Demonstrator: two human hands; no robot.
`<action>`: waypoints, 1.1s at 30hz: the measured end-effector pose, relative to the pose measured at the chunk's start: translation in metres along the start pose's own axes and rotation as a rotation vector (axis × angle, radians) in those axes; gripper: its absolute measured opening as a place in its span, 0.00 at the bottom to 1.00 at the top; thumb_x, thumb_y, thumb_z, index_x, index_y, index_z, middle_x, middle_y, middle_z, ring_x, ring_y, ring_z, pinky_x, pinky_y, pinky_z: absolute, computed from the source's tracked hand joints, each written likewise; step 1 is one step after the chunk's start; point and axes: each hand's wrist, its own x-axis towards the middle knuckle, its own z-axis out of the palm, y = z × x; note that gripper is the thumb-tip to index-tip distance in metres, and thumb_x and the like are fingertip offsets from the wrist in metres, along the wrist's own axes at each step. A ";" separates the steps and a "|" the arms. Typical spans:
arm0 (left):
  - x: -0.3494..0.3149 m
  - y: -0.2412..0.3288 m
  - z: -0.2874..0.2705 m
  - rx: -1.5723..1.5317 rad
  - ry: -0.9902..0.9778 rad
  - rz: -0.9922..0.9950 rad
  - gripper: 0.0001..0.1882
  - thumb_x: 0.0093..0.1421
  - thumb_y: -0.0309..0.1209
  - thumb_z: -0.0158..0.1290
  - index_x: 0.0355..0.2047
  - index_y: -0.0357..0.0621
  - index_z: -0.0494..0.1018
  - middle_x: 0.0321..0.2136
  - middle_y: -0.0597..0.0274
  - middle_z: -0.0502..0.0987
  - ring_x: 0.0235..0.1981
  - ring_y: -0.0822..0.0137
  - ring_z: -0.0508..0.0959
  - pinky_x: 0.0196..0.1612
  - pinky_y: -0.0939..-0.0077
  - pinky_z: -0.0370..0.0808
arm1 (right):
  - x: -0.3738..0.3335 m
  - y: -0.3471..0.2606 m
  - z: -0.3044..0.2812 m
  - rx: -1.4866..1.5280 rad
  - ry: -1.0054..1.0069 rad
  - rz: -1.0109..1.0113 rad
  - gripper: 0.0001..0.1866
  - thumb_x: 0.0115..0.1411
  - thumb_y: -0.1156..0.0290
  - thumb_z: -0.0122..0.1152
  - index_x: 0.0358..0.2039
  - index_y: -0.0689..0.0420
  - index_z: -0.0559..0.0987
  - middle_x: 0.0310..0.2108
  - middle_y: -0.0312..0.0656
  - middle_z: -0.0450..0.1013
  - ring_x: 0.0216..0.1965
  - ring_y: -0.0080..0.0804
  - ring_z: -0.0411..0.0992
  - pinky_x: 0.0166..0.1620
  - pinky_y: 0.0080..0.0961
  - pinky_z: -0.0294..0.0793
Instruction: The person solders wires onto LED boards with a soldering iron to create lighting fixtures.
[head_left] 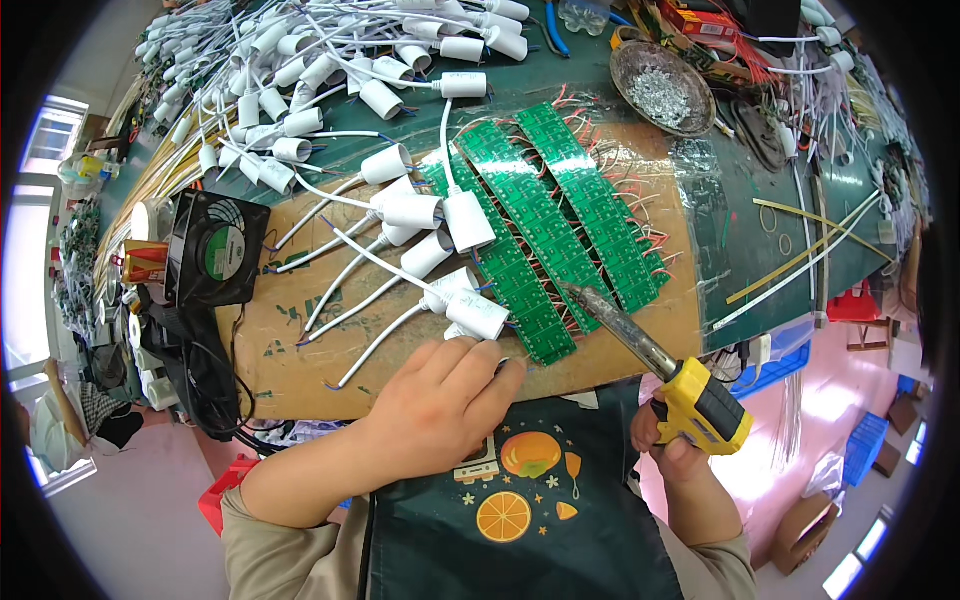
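Note:
My left hand (440, 400) rests palm down at the near edge of the brown work board (300, 370), fingers curled over something small I cannot make out, beside a white cylindrical part (478, 312) on a white lead. My right hand (672, 445) grips the yellow and black handle of a soldering iron (690, 395). Its metal tip (585, 293) points up-left and lies over the rows of green circuit board strips (545, 225) with red wires.
Several more white cylindrical parts with leads (400, 215) fan across the board, and a big heap (300, 60) lies behind. A black fan (218, 250) stands at left, a round metal dish of solder scraps (662, 88) at back right. An apron with orange fruit (520, 500) covers my lap.

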 end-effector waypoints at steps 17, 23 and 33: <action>-0.004 -0.006 0.010 0.236 0.017 0.062 0.22 0.52 0.33 0.52 0.46 0.36 0.76 0.42 0.52 0.74 0.43 0.57 0.76 0.42 0.66 0.72 | -0.013 0.000 -0.016 -0.438 -0.186 -0.102 0.25 0.60 0.47 0.67 0.20 0.54 0.74 0.19 0.37 0.70 0.20 0.35 0.70 0.24 0.29 0.67; -0.002 -0.005 0.010 0.235 -0.004 0.057 0.22 0.51 0.33 0.52 0.46 0.36 0.76 0.42 0.52 0.74 0.43 0.56 0.76 0.42 0.65 0.72 | -0.018 0.005 -0.021 -0.457 -0.170 -0.099 0.23 0.61 0.48 0.66 0.21 0.54 0.75 0.19 0.37 0.70 0.20 0.37 0.71 0.24 0.31 0.67; -0.002 -0.005 0.012 0.229 0.000 0.049 0.23 0.50 0.33 0.53 0.47 0.35 0.75 0.43 0.51 0.74 0.43 0.56 0.76 0.44 0.64 0.71 | -0.025 0.009 -0.023 -0.417 -0.107 -0.028 0.23 0.60 0.47 0.67 0.24 0.55 0.76 0.21 0.36 0.72 0.22 0.33 0.71 0.25 0.28 0.67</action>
